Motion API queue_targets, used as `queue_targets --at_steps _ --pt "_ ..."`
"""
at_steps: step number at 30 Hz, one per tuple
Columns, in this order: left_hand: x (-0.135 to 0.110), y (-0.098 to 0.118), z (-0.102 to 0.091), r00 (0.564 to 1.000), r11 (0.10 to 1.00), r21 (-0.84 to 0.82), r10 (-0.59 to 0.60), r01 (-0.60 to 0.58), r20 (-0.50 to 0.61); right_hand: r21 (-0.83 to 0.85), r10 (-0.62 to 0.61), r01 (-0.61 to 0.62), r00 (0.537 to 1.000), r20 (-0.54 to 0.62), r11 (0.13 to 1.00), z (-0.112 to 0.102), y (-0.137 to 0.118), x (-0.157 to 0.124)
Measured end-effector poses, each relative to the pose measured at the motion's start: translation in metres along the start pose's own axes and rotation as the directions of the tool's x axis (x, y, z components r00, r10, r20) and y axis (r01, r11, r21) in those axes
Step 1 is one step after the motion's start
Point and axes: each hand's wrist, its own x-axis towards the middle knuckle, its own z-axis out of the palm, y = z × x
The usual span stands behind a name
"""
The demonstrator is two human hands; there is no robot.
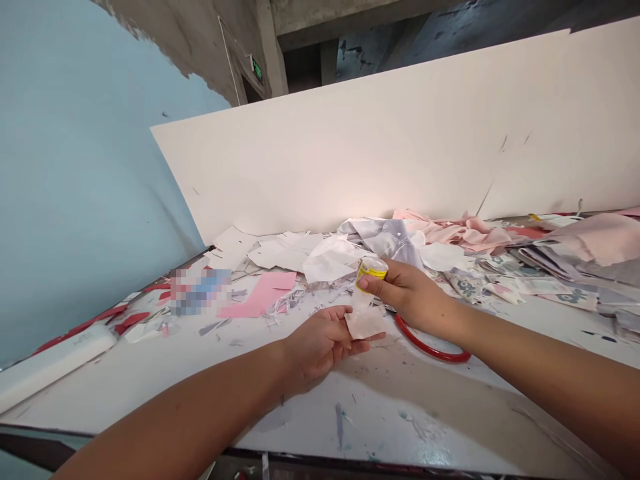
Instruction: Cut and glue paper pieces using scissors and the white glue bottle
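Observation:
My right hand (400, 290) is closed around a small round white container (373, 267) with a yellow label. A whitish, see-through part shows below the label; whether it belongs to the container I cannot tell. Just under it, my left hand (323, 343) is palm up, its fingers closed on a small pale piece of cloth or paper (365, 323). A red loop (435, 350), like a scissors handle, lies on the white table (380, 413) beneath my right wrist; its other end is hidden.
White paper pieces (285, 252), a pink sheet (265, 293) and thin shreds lie beyond my hands. Pink cloth (450, 233) and patterned scraps (530, 280) are heaped at right. A long white roll (55, 363) rests at left. A white board (375, 147) stands behind the table.

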Motion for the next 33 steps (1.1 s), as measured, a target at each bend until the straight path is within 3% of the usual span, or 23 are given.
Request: queue_targets --at_steps 10,33 --pt "-0.002 0.0017 0.0009 0.999 1.0 -0.025 0.02 -0.019 0.039 -0.011 -0.033 0.032 0.996 -0.089 0.999 0.0064 0.0004 -0.0044" --pt "-0.0028 0.0039 0.0021 0.998 0.999 -0.026 0.023 -0.022 0.056 -0.014 -0.053 0.052 0.993 -0.105 0.999 0.0104 -0.0024 -0.0051"
